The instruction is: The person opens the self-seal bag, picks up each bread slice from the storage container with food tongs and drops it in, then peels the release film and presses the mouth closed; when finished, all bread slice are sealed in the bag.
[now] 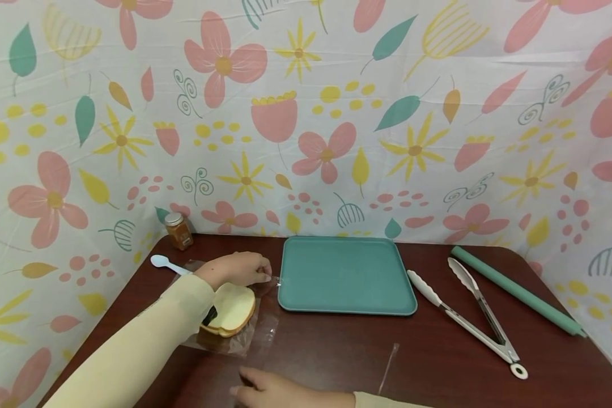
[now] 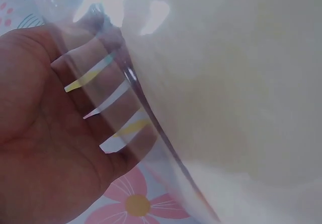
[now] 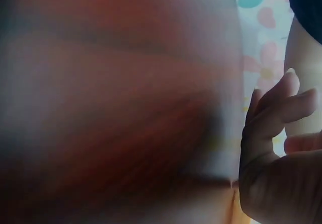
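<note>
A sandwich of white bread slices [image 1: 234, 309] lies at the left of the table on a clear plastic wrap [image 1: 229, 347]. My left hand [image 1: 242, 268] reaches over it and pinches the edge of the wrap near the tray. In the left wrist view, the fingers [image 2: 113, 108] show through the clear film, beside a large pale surface. My right hand [image 1: 280, 390] hovers near the table's front, fingers loosely bent and holding nothing. The right wrist view is largely blurred; the right hand [image 3: 282, 168] shows at its right side.
A teal tray [image 1: 344, 275] lies at the back middle. Tongs [image 1: 469, 323] and a green roll [image 1: 520, 292] lie to the right. At the left are a white spoon [image 1: 169, 264] and a small jar [image 1: 178, 231]. A thin clear strip [image 1: 388, 367] lies near the front.
</note>
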### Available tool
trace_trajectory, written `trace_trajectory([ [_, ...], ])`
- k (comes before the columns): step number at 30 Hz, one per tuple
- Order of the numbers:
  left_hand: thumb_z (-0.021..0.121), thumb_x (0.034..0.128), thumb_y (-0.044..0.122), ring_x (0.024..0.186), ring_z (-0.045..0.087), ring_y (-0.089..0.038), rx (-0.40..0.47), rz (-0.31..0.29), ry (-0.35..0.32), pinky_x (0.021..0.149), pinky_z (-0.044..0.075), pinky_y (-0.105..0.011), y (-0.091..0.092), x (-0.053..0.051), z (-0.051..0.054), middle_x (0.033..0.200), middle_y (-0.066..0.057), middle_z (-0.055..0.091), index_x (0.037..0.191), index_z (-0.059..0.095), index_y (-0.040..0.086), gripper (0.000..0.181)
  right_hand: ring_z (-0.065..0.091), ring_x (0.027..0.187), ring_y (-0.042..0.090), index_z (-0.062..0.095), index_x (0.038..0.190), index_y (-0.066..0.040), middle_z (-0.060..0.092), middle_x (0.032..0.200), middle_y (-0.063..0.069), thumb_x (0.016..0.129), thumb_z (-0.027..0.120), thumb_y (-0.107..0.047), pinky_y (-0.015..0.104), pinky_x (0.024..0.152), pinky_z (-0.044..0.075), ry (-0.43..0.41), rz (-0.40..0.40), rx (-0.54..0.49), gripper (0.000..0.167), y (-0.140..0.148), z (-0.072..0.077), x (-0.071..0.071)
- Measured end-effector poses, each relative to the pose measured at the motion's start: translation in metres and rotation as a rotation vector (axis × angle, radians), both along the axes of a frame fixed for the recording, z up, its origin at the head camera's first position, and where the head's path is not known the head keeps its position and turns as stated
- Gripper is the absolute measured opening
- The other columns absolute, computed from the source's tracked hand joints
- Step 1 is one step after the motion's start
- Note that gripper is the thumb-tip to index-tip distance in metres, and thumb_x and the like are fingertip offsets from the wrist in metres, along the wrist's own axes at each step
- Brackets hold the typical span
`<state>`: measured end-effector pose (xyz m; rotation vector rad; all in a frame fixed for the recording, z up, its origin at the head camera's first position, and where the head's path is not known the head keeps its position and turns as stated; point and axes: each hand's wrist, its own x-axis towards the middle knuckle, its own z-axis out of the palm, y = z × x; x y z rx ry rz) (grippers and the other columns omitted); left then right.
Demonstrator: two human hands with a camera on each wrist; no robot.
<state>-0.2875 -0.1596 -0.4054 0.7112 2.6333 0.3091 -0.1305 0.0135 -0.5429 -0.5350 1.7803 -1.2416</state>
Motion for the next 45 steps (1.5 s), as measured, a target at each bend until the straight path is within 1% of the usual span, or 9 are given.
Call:
trace_trajectory([
  [3,0.062,0.1105,0.026,0.096,0.059,-0.014,-0.008,0.004,0.013,0.100,0.050,-0.048,-0.002,0.001,0.001,0.113,0.003,0.071,0.117,0.075,0.020,0.016,0.066,0.132,0.021,0.040,0.161,0.004,0.063,0.151,0.019,0.108,0.057,-0.052,0.041,0.112,0.055,-0.080,-0.089,-0.013,0.079,-0.009,0.032,0.011],
  [6,0.062,0.1101,0.025,0.095,0.059,-0.014,-0.018,0.017,0.024,0.102,0.049,-0.051,-0.003,0.002,0.002,0.110,0.003,0.070,0.115,0.075,0.019,0.015,0.071,0.081,0.006,0.049,0.151,0.008,0.079,0.106,0.007,0.112,0.051,-0.042,0.024,0.077,0.058,-0.229,-0.193,-0.071,0.064,-0.013,0.070,0.025],
  [8,0.063,0.1098,0.025,0.095,0.059,-0.014,-0.021,0.027,0.027,0.104,0.048,-0.053,-0.003,0.003,0.003,0.110,0.003,0.070,0.114,0.075,0.020,0.014,0.059,0.057,0.004,0.055,0.140,0.008,0.073,0.078,0.001,0.115,0.045,-0.037,0.019,0.060,0.051,-0.321,-0.254,-0.130,0.053,-0.014,0.086,0.031],
  [10,0.063,0.1098,0.025,0.096,0.060,-0.015,-0.017,0.026,0.026,0.108,0.047,-0.056,-0.002,0.003,0.003,0.111,0.003,0.071,0.113,0.076,0.020,0.014,0.057,0.053,0.003,0.062,0.130,0.003,0.066,0.068,-0.007,0.116,0.040,-0.039,0.018,0.056,0.048,-0.362,-0.284,-0.140,0.050,-0.015,0.092,0.034],
  [16,0.063,0.1099,0.027,0.101,0.063,-0.015,-0.005,0.012,0.022,0.116,0.043,-0.063,0.004,0.004,0.004,0.116,0.003,0.075,0.114,0.077,0.020,0.016,0.057,0.052,0.002,0.075,0.120,0.005,0.061,0.060,-0.008,0.117,0.032,-0.046,0.017,0.056,0.048,-0.293,-0.339,-0.155,0.067,-0.019,0.081,0.039],
  [19,0.063,0.1097,0.026,0.101,0.064,-0.015,-0.013,0.025,0.026,0.117,0.042,-0.063,0.005,0.004,0.004,0.114,0.003,0.075,0.114,0.078,0.019,0.016,0.056,0.049,0.003,0.073,0.117,0.006,0.062,0.059,-0.005,0.117,0.030,-0.048,0.017,0.053,0.048,-0.311,-0.368,-0.196,0.069,-0.023,0.079,0.037],
  [30,0.064,0.1096,0.025,0.093,0.062,-0.013,-0.022,-0.009,0.031,0.112,0.045,-0.060,0.008,0.001,0.000,0.106,0.006,0.075,0.111,0.078,0.022,0.015,0.053,0.046,0.004,0.070,0.116,0.000,0.066,0.065,-0.002,0.118,0.027,-0.045,0.016,0.046,0.046,-0.421,-0.393,-0.167,0.062,-0.024,0.080,0.020],
  [41,0.061,0.1100,0.016,0.093,0.060,-0.015,-0.019,-0.013,0.027,0.114,0.042,-0.063,0.008,0.003,0.006,0.102,0.005,0.072,0.106,0.077,0.018,0.018,0.054,0.045,0.004,0.069,0.114,0.002,0.065,0.064,-0.002,0.114,0.033,-0.023,0.016,0.043,0.045,-0.375,-0.396,-0.192,0.044,-0.025,0.078,0.017],
  [45,0.060,0.1108,0.019,0.093,0.060,-0.014,-0.015,-0.005,0.014,0.104,0.050,-0.049,0.005,0.001,0.005,0.107,0.005,0.073,0.108,0.077,0.019,0.017,0.053,0.044,0.004,0.072,0.115,0.001,0.067,0.064,-0.003,0.112,0.038,-0.021,0.016,0.043,0.045,-0.364,-0.390,-0.168,0.041,-0.023,0.078,0.017],
])
